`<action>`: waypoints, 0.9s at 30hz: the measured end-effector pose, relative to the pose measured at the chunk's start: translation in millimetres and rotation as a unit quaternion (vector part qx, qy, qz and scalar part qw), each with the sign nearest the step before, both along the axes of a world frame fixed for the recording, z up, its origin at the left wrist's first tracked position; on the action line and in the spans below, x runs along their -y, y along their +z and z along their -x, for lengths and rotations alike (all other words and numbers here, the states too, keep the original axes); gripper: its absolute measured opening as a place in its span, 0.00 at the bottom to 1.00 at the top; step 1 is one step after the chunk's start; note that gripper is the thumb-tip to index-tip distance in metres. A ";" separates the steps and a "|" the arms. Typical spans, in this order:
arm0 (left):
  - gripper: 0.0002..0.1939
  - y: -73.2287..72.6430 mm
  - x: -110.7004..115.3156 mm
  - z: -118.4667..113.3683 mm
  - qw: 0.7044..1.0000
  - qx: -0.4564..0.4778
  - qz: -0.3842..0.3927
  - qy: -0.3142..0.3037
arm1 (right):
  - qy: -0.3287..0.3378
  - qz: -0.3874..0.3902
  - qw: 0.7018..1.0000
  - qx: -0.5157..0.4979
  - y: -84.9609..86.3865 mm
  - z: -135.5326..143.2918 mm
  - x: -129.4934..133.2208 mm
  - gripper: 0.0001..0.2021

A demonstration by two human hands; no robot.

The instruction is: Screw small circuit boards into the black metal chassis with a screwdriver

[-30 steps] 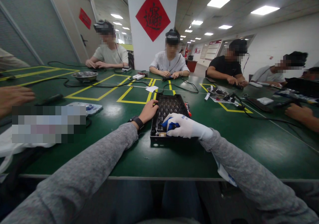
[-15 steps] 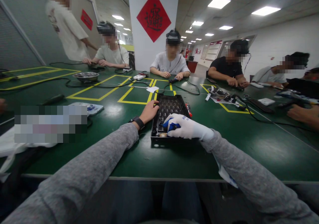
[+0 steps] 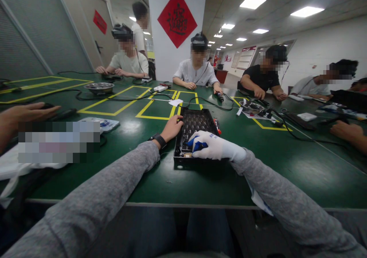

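Observation:
A shallow black plastic case (image 3: 197, 121) lies on the table before me, its inside dotted with rows of small pale points. My bare left hand (image 3: 173, 127), with a dark band at the wrist, grips the case's left wall, fingers over the rim. My right hand (image 3: 208, 145) wears a white glove with blue fingertips and is inside the near right part of the case. Its fingers are curled and pressed together; whatever they hold is hidden. A small beige piece (image 3: 188, 155) sits at the case's near edge, beside the gloved fingers.
Something red (image 3: 219, 131) lies by the case's right side. Metal bowls (image 3: 99, 87) and black cables are on the green table (image 3: 149, 189), along with yellow tape outlines. Several people sit across it. Another person's hand (image 3: 31, 112) is at the left, and one (image 3: 346, 131) at the right.
My hands and the case look unchanged. At the left, a co-worker's hand has come into view. The person standing behind has walked rightward; the person opposite has moved a dark tool to the right.

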State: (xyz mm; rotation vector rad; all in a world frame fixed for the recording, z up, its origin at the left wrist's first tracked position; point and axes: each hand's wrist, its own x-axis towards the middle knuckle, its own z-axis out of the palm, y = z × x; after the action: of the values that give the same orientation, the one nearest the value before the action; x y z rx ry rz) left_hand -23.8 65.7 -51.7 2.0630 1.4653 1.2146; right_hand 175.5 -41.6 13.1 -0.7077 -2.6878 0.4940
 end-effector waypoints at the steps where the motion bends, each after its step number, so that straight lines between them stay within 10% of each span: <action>1: 0.18 -0.1 -0.2 0.1 1.000 -0.001 0.000 0.001 | 0.005 -0.004 1.000 -0.004 0.0 0.0 0.0 0.11; 27: 0.17 1.2 1.4 -0.2 1.000 -0.002 0.008 0.004 | 0.024 0.009 0.999 -0.030 -0.4 -0.8 -1.9 0.08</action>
State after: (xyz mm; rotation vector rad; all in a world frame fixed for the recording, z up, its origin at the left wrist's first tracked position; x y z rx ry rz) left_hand -23.7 64.2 -50.5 2.0516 1.4828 1.1984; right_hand 176.4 -39.8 12.7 -0.6236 -2.6525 0.5443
